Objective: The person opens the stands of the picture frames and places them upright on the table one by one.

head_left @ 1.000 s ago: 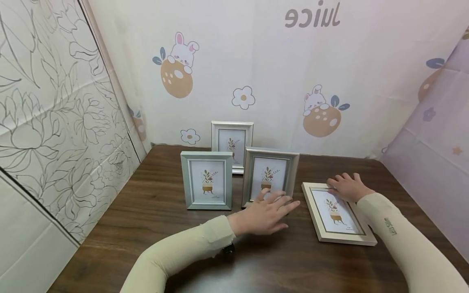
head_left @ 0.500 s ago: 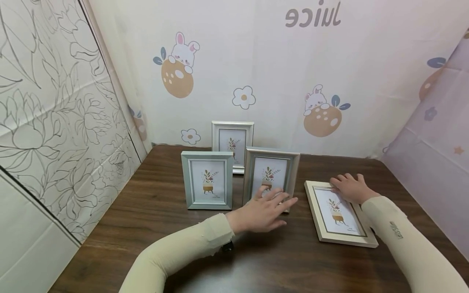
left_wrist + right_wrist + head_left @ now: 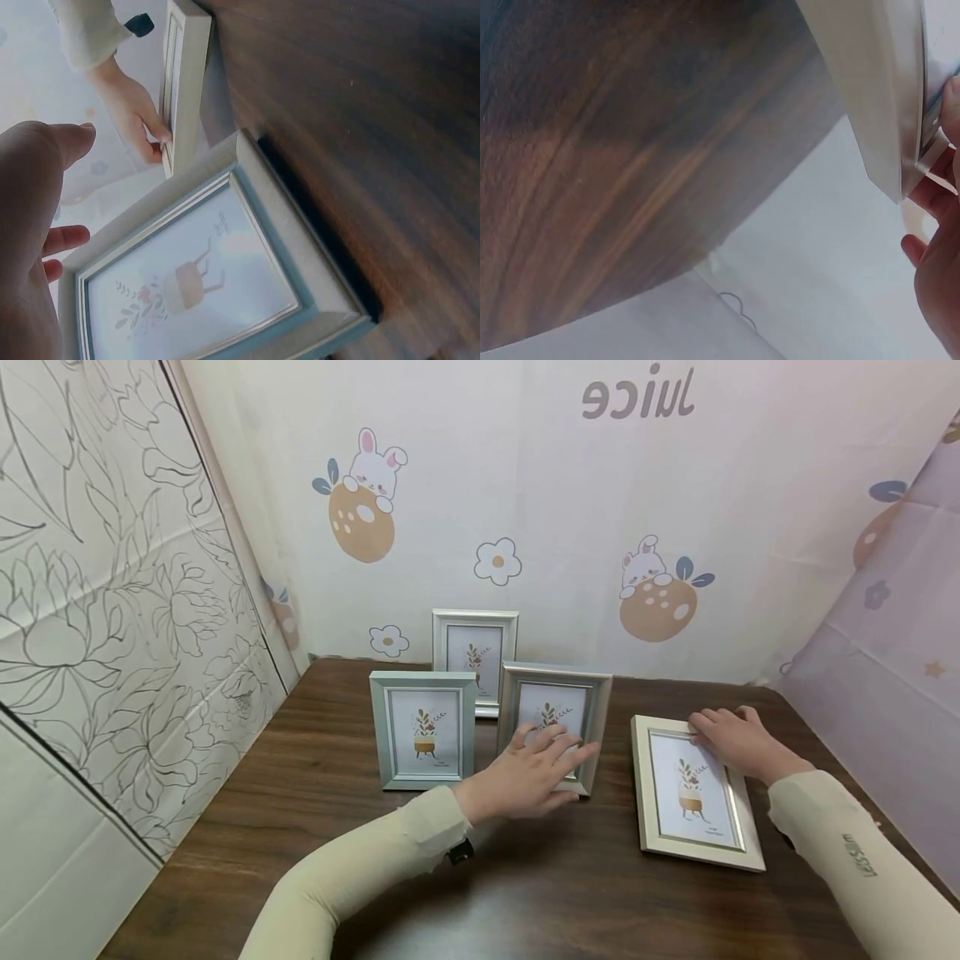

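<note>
My right hand [image 3: 746, 743] grips the top right part of a cream picture frame [image 3: 648, 793], thumb at its face and fingers behind, as the right wrist view shows. The cream frame leans back with its top raised off the table. My left hand [image 3: 517, 777] is spread in front of a champagne-coloured picture frame [image 3: 508, 714], which stands upright. In the left wrist view the left hand [image 3: 30, 202] has its fingers extended beside that frame [image 3: 262, 195] and holds nothing. Whether the fingertips touch it cannot be told.
A mint green picture frame [image 3: 380, 735] stands upright at the left. Behind it, a white picture frame [image 3: 512, 652] stands near the patterned back curtain [image 3: 562, 510]. The dark wooden table [image 3: 300, 810] is bordered by a flower-patterned panel [image 3: 135, 593] on the left.
My right hand has raised the top of the cream frame from the table, turning it slightly more upright. My left hand has moved a little up and left in front of the champagne frame.
</note>
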A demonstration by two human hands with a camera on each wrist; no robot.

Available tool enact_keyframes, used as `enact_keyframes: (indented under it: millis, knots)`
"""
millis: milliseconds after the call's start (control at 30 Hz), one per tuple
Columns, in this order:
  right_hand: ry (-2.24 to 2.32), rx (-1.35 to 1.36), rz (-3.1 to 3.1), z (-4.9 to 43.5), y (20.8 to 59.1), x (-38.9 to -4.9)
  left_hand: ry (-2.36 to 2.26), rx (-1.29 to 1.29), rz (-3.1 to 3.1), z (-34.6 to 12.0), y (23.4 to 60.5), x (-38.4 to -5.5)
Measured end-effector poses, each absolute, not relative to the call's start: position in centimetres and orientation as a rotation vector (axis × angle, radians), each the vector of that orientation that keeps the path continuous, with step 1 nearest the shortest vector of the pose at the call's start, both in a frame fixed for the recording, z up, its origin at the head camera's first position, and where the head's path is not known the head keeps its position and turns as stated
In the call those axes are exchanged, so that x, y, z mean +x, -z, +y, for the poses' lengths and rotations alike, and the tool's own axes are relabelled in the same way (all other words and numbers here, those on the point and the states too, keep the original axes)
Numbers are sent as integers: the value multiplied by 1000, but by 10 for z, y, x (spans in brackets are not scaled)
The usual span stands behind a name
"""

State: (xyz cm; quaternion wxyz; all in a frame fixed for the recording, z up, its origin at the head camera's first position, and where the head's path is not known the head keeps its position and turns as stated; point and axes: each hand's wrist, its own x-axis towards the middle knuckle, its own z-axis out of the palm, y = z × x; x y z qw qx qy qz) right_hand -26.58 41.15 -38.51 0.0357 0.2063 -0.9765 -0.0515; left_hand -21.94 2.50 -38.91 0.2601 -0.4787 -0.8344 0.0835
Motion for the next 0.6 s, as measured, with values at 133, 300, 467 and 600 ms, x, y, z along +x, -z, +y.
enact_keyframes:
  millis: [133, 300, 467, 600]
  knots:
    - [160, 674, -2958, 411, 377, -261, -224, -1282, -2288, 22, 384, -221]
    - [196, 700, -2900, 410, 367, -255, -218, -1264, -2287, 18, 380, -224]
    - [218, 775, -2762, 407, 356, -245, -201, -1244, -2242, 15, 376, -227]
    - [236, 870, -2594, 407, 351, -239, -184, -1240, -2224, 13, 373, -228]
